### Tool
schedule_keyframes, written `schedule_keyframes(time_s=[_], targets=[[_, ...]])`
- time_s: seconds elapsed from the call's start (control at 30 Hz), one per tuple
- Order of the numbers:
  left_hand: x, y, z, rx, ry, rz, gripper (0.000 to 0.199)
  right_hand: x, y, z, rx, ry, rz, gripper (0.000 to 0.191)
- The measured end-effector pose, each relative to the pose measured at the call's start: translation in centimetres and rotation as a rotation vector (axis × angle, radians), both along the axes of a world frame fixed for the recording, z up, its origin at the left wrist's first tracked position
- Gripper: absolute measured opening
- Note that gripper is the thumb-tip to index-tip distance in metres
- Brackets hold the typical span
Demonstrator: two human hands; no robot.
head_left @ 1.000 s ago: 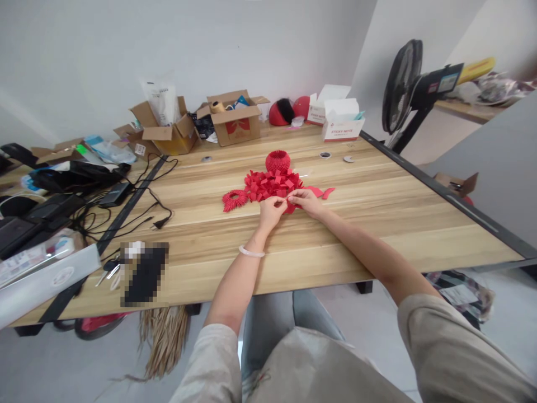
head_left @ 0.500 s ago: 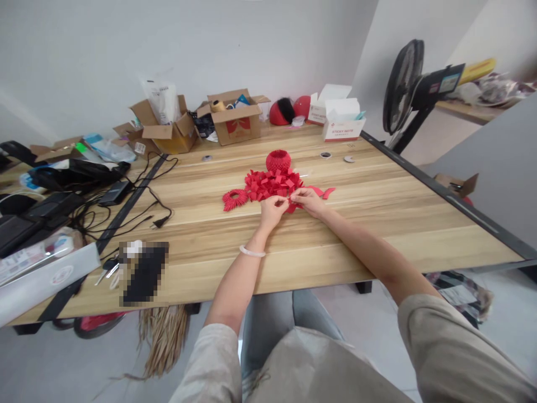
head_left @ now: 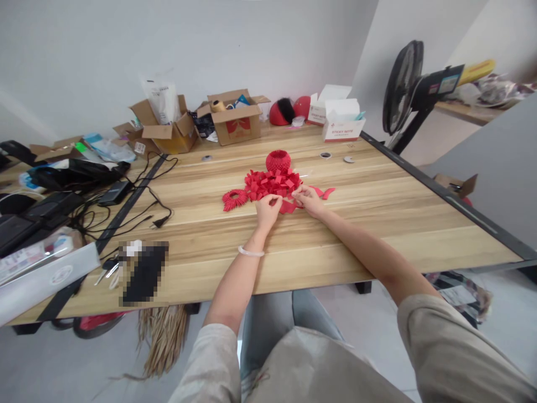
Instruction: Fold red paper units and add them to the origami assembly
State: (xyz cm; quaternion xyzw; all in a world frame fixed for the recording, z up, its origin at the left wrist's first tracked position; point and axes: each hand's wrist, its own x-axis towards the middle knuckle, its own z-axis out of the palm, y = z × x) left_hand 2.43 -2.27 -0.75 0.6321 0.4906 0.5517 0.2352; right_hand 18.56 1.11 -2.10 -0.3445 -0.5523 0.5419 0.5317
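Observation:
Above the wooden table, my left hand (head_left: pixel 268 212) is closed in a pinch at the near side of a heap of small folded red paper pieces (head_left: pixel 272 183). My right hand (head_left: pixel 309 201) is also pinched, a short gap to the right. Whatever the fingertips hold is too small to make out. Between and just below the hands lies a flat red paper piece (head_left: pixel 287 207). Behind the heap stands a round red vessel of folded paper (head_left: pixel 278 160). A red folded-paper ring with a pointed end (head_left: pixel 235 198) rests to the left. More flat red strips (head_left: pixel 329 193) lie beyond my right hand.
Cardboard boxes (head_left: pixel 238 124) and white sticky note boxes (head_left: pixel 344 129) line the table's back. Black cables (head_left: pixel 138 193) and a power plug (head_left: pixel 160 222) spread at left, near a white box (head_left: pixel 59 274). A black fan (head_left: pixel 405 87) stands at right. A tape roll (head_left: pixel 325 155) lies ahead.
My hands have drawn apart, the left shifting slightly left and the right a little to the right. The flat red paper between them now shows more.

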Motion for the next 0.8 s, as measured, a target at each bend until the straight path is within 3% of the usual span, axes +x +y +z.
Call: schedule_keyframes(time_s=[0.1,0.27,0.37,0.5,0.67,0.8], targets=[[-0.3,0.2,-0.1,-0.008,0.027,0.068,0.014,0.2,0.3,0.0,-0.048,0.019,-0.038,0.034],[-0.4,0.3,-0.5,-0.010,0.213,-0.001,0.013,0.4,0.4,0.0,-0.059,0.047,-0.019,0.067],[-0.2,0.2,-0.7,0.012,0.378,-0.103,0.010,0.4,0.6,-0.3,-0.045,0.029,-0.115,0.061],[0.1,0.2,-0.8,0.036,0.515,-0.171,0.010,0.7,1.0,-0.7,0.039,-0.051,-0.328,0.037],[0.1,0.3,-1.0,0.001,0.520,-0.173,0.017,1.0,0.7,-0.7,0.272,-0.442,-0.424,0.013],[0.0,0.4,-1.0,-0.005,0.499,-0.172,0.021,0.8,-0.1,-0.2,0.367,-0.882,-0.429,0.010]])
